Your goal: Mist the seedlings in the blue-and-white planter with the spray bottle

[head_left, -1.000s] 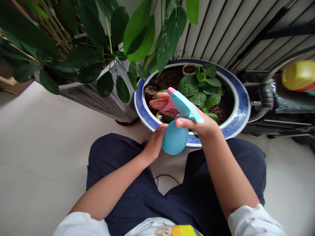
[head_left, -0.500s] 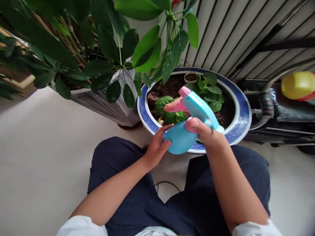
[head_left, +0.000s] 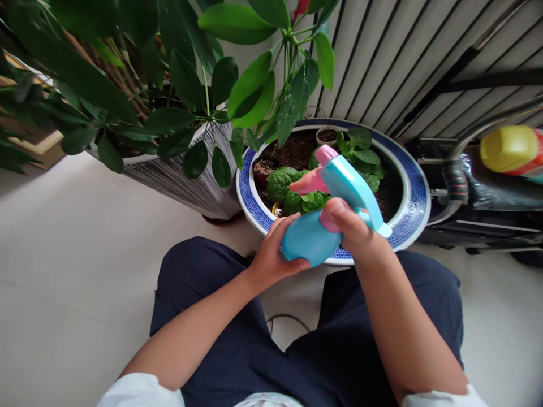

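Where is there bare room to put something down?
Bare floor lies on the left, between the striped planter and the dark trousers; a second patch lies right of the trousers, on this side of the curved metal tube. Crowded: the blue-rimmed basin, with leafy plants and small pots, the spray bottle hiding part of its rim.

Pale tiled floor [head_left: 85,243] here, bearing the striped planter [head_left: 186,183] on its reddish-brown saucer [head_left: 224,220], brown box [head_left: 47,156] farther left!
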Motion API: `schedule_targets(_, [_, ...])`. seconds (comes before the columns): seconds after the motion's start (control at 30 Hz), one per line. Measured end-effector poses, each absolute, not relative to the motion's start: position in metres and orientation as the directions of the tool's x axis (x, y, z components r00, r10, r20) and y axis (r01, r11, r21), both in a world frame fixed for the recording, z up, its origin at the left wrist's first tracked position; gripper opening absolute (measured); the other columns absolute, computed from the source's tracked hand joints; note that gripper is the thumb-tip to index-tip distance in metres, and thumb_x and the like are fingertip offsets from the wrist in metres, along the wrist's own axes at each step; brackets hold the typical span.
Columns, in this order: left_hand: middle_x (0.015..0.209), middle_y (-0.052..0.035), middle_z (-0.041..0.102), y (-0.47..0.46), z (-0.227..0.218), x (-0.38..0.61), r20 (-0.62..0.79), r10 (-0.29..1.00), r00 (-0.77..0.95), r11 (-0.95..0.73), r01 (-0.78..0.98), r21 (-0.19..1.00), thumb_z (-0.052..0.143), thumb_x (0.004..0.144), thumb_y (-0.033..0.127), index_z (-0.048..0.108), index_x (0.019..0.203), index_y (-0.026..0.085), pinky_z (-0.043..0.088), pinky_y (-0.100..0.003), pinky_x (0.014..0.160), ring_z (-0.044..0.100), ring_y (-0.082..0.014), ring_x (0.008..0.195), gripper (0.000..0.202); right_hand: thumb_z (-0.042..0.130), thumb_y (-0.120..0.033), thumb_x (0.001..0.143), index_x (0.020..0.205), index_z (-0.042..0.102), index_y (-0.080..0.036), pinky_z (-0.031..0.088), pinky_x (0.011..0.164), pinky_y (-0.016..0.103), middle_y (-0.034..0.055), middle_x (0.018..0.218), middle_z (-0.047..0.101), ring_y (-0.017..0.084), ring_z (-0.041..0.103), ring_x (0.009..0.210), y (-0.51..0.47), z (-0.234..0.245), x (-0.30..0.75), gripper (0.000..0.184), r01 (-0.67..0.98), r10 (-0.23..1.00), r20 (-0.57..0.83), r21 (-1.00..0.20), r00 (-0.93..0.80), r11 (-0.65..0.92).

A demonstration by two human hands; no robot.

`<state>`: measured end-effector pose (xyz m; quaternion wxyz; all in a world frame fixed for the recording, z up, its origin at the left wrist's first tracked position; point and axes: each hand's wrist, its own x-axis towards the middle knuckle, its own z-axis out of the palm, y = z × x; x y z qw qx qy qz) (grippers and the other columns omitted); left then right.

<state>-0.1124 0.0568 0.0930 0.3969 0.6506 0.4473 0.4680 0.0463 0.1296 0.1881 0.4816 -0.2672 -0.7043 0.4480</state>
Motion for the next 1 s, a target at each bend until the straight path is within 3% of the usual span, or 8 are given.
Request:
schedule_targets(0.37, [0.143, -0.0117, 0.045, 0.0573, 0.0936, -0.1126, 0.255, 0.954, 0.159, -0.283, 0.19, 0.94, 0.071, 0.074, 0.061, 0.042, 0.144, 0.03, 0.039, -0.048, 0.107, 0.043, -0.0348, 0.13, 0.082, 0.056, -0.066, 0.084, 0.097, 0.069, -0.027, 0.056, 0.088, 0.041, 0.0062, 0.104, 0.07, 0.03, 0.065, 0.102, 0.1294, 0.1907, 0.0469, 0.044, -0.038, 0.805, 0.445, -0.883, -0.393, 0.469])
schedule_targets(0.57, [0.145, -0.0117, 0.045, 0.0578, 0.092, -0.1122, 0.265, 0.952, 0.155, -0.293, 0.201, 0.935, 0.071, 0.074, 0.062, 0.041, 0.143, 0.03, 0.039, -0.048, 0.107, 0.042, -0.0348, 0.131, 0.082, 0.058, -0.063, 0.083, 0.1, 0.069, -0.028, 0.052, 0.098, 0.042, 0.0044, 0.11, 0.07, 0.031, 0.064, 0.11, 0.1301, 0.1876, 0.0462, 0.04, -0.053, 0.796, 0.455, -0.878, -0.399, 0.475])
schedule_targets(0.8, [0.143, -0.0121, 0.046, 0.059, 0.0903, -0.1114, 0.268, 0.951, 0.153, -0.295, 0.203, 0.933, 0.071, 0.073, 0.064, 0.043, 0.142, 0.028, 0.039, -0.048, 0.106, 0.044, -0.0349, 0.13, 0.083, 0.054, -0.064, 0.086, 0.098, 0.069, -0.023, 0.055, 0.091, 0.042, 0.0069, 0.106, 0.07, 0.029, 0.066, 0.102, 0.1316, 0.1853, 0.0476, 0.045, -0.016, 0.792, 0.468, -0.864, -0.391, 0.503])
schedule_targets(1.0, [0.142, -0.0123, 0.047, 0.0592, 0.0885, -0.1094, 0.234, 0.962, 0.141, -0.258, 0.183, 0.949, 0.072, 0.073, 0.061, 0.043, 0.142, 0.028, 0.041, -0.048, 0.105, 0.046, -0.0344, 0.128, 0.082, 0.056, -0.06, 0.086, 0.1, 0.069, -0.026, 0.053, 0.096, 0.04, 0.005, 0.109, 0.07, 0.028, 0.065, 0.107, 0.1343, 0.1858, 0.0468, 0.039, 0.019, 0.775, 0.481, -0.845, -0.41, 0.535])
